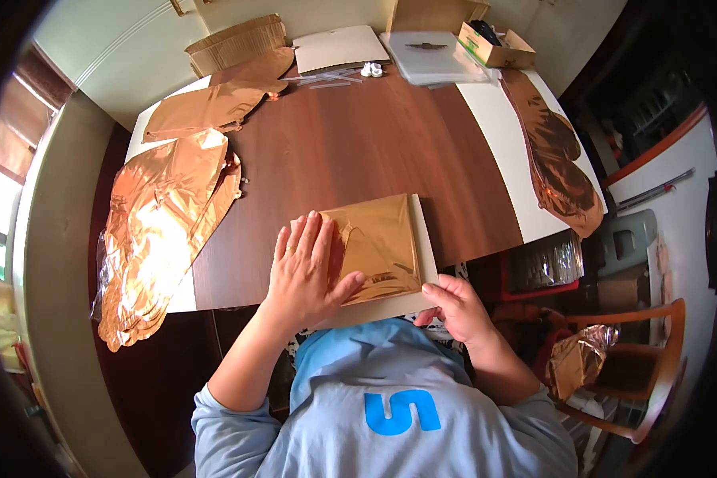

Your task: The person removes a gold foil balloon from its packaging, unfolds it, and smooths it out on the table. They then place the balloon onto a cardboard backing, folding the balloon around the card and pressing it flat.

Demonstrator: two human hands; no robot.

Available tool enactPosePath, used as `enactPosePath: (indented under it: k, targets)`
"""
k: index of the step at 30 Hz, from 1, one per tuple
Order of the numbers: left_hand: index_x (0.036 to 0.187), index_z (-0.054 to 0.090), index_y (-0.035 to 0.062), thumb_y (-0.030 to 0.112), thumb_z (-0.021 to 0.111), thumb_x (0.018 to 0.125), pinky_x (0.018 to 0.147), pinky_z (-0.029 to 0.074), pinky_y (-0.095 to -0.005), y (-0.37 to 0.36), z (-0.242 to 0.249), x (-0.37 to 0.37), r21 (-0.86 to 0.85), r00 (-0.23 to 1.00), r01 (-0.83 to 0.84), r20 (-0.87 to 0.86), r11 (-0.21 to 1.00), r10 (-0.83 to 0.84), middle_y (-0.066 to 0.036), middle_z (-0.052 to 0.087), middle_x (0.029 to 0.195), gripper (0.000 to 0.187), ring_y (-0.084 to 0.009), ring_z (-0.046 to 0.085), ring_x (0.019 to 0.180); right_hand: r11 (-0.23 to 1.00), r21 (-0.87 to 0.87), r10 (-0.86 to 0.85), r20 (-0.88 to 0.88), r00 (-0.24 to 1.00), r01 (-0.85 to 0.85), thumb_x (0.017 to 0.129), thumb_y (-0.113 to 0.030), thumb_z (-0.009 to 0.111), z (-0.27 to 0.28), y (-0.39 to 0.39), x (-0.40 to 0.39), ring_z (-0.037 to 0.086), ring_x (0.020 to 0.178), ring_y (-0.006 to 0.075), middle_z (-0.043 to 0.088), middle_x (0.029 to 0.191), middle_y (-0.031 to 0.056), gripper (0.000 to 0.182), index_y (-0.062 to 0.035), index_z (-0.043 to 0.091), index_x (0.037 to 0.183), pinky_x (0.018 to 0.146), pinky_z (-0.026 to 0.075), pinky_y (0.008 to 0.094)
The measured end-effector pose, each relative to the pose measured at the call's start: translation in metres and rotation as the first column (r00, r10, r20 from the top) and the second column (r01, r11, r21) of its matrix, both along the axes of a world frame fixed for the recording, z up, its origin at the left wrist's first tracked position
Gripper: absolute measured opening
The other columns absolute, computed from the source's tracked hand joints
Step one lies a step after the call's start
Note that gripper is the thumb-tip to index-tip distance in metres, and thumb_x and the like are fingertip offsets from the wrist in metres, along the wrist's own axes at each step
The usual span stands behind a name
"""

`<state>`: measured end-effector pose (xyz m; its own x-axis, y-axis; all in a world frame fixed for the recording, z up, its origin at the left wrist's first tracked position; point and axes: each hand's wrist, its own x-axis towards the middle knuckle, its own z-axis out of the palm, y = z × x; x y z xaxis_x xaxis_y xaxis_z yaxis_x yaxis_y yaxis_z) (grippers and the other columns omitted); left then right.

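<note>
A folded, shiny copper-coloured foil sheet [378,243] lies flat on a pale cardboard piece [426,239] at the table's front edge. Spread over the foil's left part is my left hand [304,263], palm down, a ring on one finger. My right hand [456,307] pinches the cardboard's near right corner between thumb and fingers. The cardboard shows along the right and near sides of the foil.
Large copper foil pieces [155,215] cover the table's left side; another foil [554,151] hangs over the right edge. At the back are cardboard [338,46], clear plastic sheets [438,60] and an open box [510,54]. A wooden chair [669,350] stands right.
</note>
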<state>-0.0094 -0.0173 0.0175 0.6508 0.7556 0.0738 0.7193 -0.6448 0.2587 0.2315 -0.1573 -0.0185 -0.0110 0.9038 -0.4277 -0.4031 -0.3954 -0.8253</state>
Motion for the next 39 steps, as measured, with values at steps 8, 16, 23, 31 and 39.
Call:
enactPosePath:
  k: [8, 16, 23, 31, 39]
  targets:
    - [0.140, 0.047, -0.0003, 0.061, 0.061, 0.088, 0.115, 0.026, -0.0542, 0.011, -0.010, 0.021, 0.181, 0.994, -0.109, 0.043, 0.978, 0.102, -0.025, 0.045, 0.142, 0.082, -0.0417, 0.039, 0.135, 0.999, 0.002, -0.036, 0.073, 0.997, 0.036, 0.100, -0.019, 0.055, 0.024, 0.000, 0.016, 0.070, 0.068, 0.0182, 0.071, 0.094, 0.0088, 0.025, 0.0005, 0.063, 0.113, 0.060, 0.059, 0.0280]
    - [0.142, 0.046, -0.0013, 0.061, 0.060, 0.088, 0.116, 0.026, -0.0527, 0.016, -0.025, 0.011, 0.173, 0.988, -0.082, 0.146, 0.982, 0.056, -0.027, 0.042, 0.144, 0.084, -0.0431, 0.036, 0.138, 0.990, 0.008, -0.118, 0.598, 0.793, 0.141, 0.098, -0.015, 0.054, 0.077, -0.045, 0.166, 0.068, 0.063, 0.0137, 0.071, 0.088, 0.0084, 0.024, 0.0013, 0.062, 0.113, 0.049, 0.050, 0.0220]
    - [0.145, 0.043, -0.0012, 0.060, 0.054, 0.092, 0.118, 0.022, -0.0523, 0.013, -0.025, 0.011, 0.143, 0.985, -0.102, 0.156, 0.984, 0.079, -0.026, 0.040, 0.148, 0.081, -0.0435, 0.033, 0.141, 0.948, 0.258, -0.313, 0.868, 0.385, 0.188, 0.095, -0.015, 0.062, 0.045, 0.083, 0.152, 0.058, 0.066, 0.0097, 0.063, 0.076, 0.0021, 0.018, -0.0002, 0.067, 0.103, 0.057, 0.047, 0.0263]
    - [0.145, 0.044, 0.0021, 0.061, 0.048, 0.094, 0.118, 0.016, -0.0570, 0.011, -0.025, 0.011, 0.178, 0.984, -0.138, 0.137, 0.974, 0.114, -0.024, 0.041, 0.148, 0.078, -0.0441, 0.031, 0.142, 0.812, -0.208, 0.361, 0.913, 0.190, -0.545, 0.083, -0.028, 0.076, 0.064, 0.134, 0.071, 0.063, 0.061, 0.0219, 0.063, 0.064, 0.0148, 0.031, 0.0009, 0.065, 0.076, 0.060, 0.048, 0.0386]
    - [0.143, 0.046, 0.0018, 0.061, 0.048, 0.094, 0.117, 0.019, -0.0562, 0.016, -0.024, 0.015, 0.181, 0.982, -0.145, 0.150, 0.973, 0.118, -0.023, 0.043, 0.144, 0.076, -0.0432, 0.033, 0.139, 0.834, -0.255, 0.250, 0.965, -0.076, -0.489, 0.083, -0.033, 0.075, 0.075, 0.117, 0.047, 0.065, 0.068, 0.0328, 0.066, 0.071, 0.0153, 0.033, -0.0033, 0.066, 0.071, 0.066, 0.050, 0.0444]
